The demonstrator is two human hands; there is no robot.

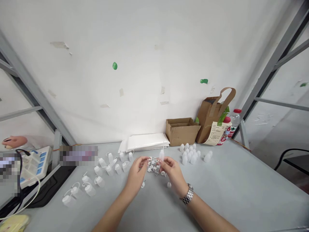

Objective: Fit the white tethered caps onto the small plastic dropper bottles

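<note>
My right hand [170, 170], with a metal watch on its wrist, grips a small translucent plastic bottle [161, 155] upright. My left hand [138, 170] is closed in a pinch beside a pile of small white caps [154, 168]. A white bit shows at its fingertips, but whether it is held or lies in the pile I cannot make out. Two loose caps lie nearer me, one of them a white cap [143, 185] by my left wrist. Several capped bottles [89, 189] with looped straps stand to the left. To the right is a group of bottles without caps [193, 158].
Behind the hands lie stacked white envelopes [147, 141] and an open cardboard box [182, 133]. A brown paper bag [205, 119] and red-capped drink bottles [235, 120] stand at the back right. A white power strip [36, 166] with cables and a dark mat [53, 183] are at the left.
</note>
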